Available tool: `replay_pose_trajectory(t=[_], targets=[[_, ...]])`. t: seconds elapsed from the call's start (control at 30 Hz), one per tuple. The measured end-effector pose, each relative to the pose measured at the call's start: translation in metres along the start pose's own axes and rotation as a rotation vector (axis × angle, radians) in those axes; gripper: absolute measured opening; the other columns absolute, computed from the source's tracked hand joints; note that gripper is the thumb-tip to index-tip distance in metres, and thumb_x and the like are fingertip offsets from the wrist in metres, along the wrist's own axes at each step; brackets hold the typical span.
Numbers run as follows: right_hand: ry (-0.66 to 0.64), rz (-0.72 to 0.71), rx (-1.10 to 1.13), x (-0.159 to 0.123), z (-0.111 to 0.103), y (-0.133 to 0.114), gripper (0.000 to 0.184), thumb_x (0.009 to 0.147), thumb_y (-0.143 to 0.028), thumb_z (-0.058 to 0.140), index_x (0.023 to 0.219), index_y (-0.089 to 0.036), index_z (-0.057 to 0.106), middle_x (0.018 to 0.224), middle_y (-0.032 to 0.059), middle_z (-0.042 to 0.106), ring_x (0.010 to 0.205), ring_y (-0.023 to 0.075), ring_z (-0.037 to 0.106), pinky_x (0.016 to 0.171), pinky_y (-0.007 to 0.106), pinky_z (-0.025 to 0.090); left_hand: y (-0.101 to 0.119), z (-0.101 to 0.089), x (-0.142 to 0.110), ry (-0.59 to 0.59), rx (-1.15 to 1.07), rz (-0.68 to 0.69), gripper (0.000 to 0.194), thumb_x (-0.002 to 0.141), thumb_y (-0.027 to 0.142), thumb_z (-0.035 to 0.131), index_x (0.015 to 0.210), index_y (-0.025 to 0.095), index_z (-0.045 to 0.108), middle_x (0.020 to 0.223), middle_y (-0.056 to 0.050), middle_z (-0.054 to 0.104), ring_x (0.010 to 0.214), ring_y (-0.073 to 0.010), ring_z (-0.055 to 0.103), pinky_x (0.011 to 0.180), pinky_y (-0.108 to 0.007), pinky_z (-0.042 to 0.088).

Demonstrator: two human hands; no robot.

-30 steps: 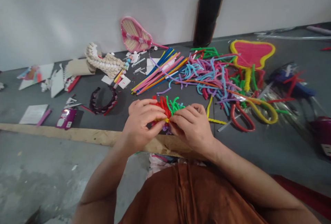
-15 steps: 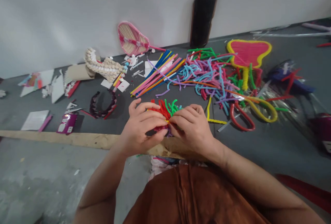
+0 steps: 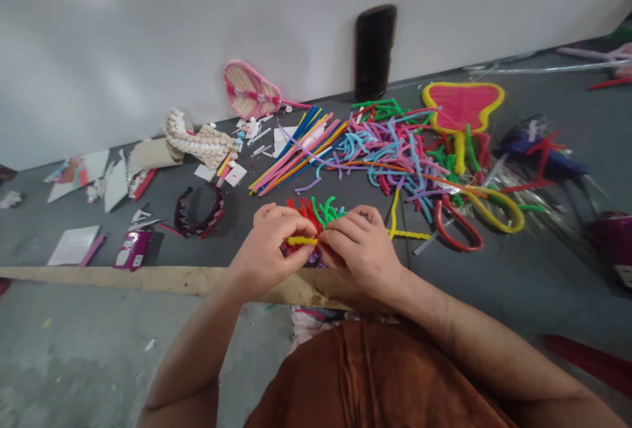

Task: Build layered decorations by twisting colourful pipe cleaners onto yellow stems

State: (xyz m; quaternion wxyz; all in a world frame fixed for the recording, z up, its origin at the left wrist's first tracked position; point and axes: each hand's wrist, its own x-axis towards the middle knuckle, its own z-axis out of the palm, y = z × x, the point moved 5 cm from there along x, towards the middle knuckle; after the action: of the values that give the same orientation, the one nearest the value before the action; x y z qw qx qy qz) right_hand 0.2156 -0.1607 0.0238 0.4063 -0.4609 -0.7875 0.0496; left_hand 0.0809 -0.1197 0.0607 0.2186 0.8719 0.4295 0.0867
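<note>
My left hand [image 3: 266, 247] and my right hand [image 3: 360, 247] meet over the near edge of a grey mat [image 3: 296, 217]. Both pinch a small bundle of fuzzy pipe cleaners [image 3: 316, 212] with red and green ends sticking up. A yellow pipe cleaner [image 3: 301, 241] runs across the bundle between my fingertips. Purple strands show just below it, mostly hidden by my fingers.
A big loose pile of coloured pipe cleaners [image 3: 395, 148] and straight sticks [image 3: 296, 148] lies behind. A pink heart-shaped fan [image 3: 461, 105], a woven pink paddle [image 3: 249, 91], a black phone [image 3: 374, 49] against the wall, a dark headband [image 3: 200, 214], paper scraps [image 3: 74, 243] and a wooden plank [image 3: 148, 278] are around.
My left fingers have closed in tighter on the bundle, and the yellow pipe cleaner now shows across its front. The view has tilted slightly downward.
</note>
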Motion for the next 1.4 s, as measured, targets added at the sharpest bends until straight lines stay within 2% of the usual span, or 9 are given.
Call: replay_pose_trajectory(t=[0.17, 0.3, 0.43, 0.6, 0.73, 0.83, 1.1, 1.27, 1.4], targets=[[-0.063, 0.037, 0.058, 0.0, 0.001, 0.002, 0.013, 0.091, -0.021, 0.055, 0.081, -0.018, 0.064, 0.078, 0.0016, 0.069, 0.075, 0.0156, 0.057, 0.082, 0.035, 0.033, 0.01, -0.002, 0.0, -0.033, 0.137, 0.099, 0.009, 0.088, 0.021, 0.054, 0.092, 0.025, 0.061, 0.091, 0.001, 0.067, 0.1, -0.018, 0.058, 0.111, -0.047, 0.021], [-0.122, 0.077, 0.108, 0.0, 0.002, 0.003, 0.014, 0.09, -0.021, 0.054, 0.078, -0.018, 0.062, 0.077, 0.0013, 0.067, 0.074, 0.0155, 0.056, 0.081, 0.035, 0.035, 0.022, -0.006, -0.003, 0.007, 0.228, 0.227, 0.012, 0.091, 0.017, 0.049, 0.087, 0.023, 0.059, 0.087, 0.001, 0.067, 0.097, -0.0179, 0.058, 0.112, -0.05, 0.019], [-0.111, 0.101, 0.148, 0.001, 0.0, 0.004, 0.015, 0.088, -0.019, 0.054, 0.075, -0.019, 0.06, 0.077, 0.001, 0.066, 0.075, 0.0155, 0.056, 0.08, 0.034, 0.035, 0.031, -0.006, -0.006, 0.063, 0.335, 0.301, 0.019, 0.092, 0.012, 0.043, 0.083, 0.022, 0.057, 0.085, 0.001, 0.068, 0.099, -0.0184, 0.057, 0.114, -0.053, 0.015], [-0.101, 0.106, 0.176, 0.002, -0.003, 0.006, 0.012, 0.088, -0.02, 0.056, 0.078, -0.019, 0.061, 0.076, 0.0011, 0.066, 0.075, 0.0156, 0.057, 0.079, 0.033, 0.035, 0.025, -0.009, -0.003, 0.065, 0.249, 0.227, 0.01, 0.086, 0.013, 0.054, 0.085, 0.022, 0.058, 0.088, 0.002, 0.066, 0.101, -0.0177, 0.058, 0.115, -0.05, 0.015], [-0.098, 0.105, 0.195, 0.003, -0.004, 0.006, 0.011, 0.087, -0.019, 0.056, 0.078, -0.018, 0.061, 0.076, 0.0008, 0.066, 0.075, 0.0153, 0.056, 0.079, 0.033, 0.035, 0.019, -0.01, 0.001, 0.005, 0.192, 0.163, 0.007, 0.084, 0.016, 0.057, 0.086, 0.022, 0.059, 0.091, 0.001, 0.066, 0.102, -0.0174, 0.057, 0.114, -0.047, 0.016], [-0.097, 0.106, 0.207, 0.003, -0.003, 0.006, 0.012, 0.087, -0.019, 0.056, 0.077, -0.018, 0.061, 0.075, 0.0008, 0.065, 0.074, 0.0152, 0.056, 0.077, 0.032, 0.035, 0.021, -0.009, 0.0, -0.003, 0.216, 0.185, 0.009, 0.085, 0.014, 0.055, 0.087, 0.022, 0.058, 0.091, 0.0, 0.066, 0.102, -0.0175, 0.057, 0.113, -0.047, 0.015], [-0.122, 0.158, 0.277, 0.001, 0.002, 0.005, 0.014, 0.086, -0.016, 0.054, 0.074, -0.018, 0.06, 0.075, 0.0002, 0.065, 0.074, 0.0147, 0.057, 0.077, 0.031, 0.036, 0.036, -0.005, -0.004, 0.115, 0.349, 0.308, 0.016, 0.09, 0.01, 0.045, 0.085, 0.02, 0.057, 0.078, 0.001, 0.065, 0.095, -0.0189, 0.059, 0.113, -0.055, 0.013], [-0.1, 0.178, 0.327, 0.002, -0.002, 0.007, 0.011, 0.085, -0.016, 0.057, 0.076, -0.019, 0.061, 0.075, 0.0, 0.066, 0.075, 0.0143, 0.059, 0.075, 0.03, 0.037, 0.026, -0.009, -0.002, 0.098, 0.233, 0.213, 0.012, 0.087, 0.018, 0.056, 0.096, 0.023, 0.063, 0.098, -0.001, 0.071, 0.109, -0.0219, 0.057, 0.113, -0.051, 0.016], [-0.105, 0.171, 0.32, 0.004, -0.005, 0.007, 0.01, 0.084, -0.014, 0.059, 0.076, -0.019, 0.061, 0.076, 0.0, 0.067, 0.075, 0.0145, 0.06, 0.076, 0.031, 0.038, 0.018, -0.012, -0.002, 0.081, 0.137, 0.167, 0.007, 0.088, 0.023, 0.059, 0.087, 0.024, 0.065, 0.093, 0.001, 0.073, 0.108, -0.0217, 0.058, 0.112, -0.049, 0.016]])
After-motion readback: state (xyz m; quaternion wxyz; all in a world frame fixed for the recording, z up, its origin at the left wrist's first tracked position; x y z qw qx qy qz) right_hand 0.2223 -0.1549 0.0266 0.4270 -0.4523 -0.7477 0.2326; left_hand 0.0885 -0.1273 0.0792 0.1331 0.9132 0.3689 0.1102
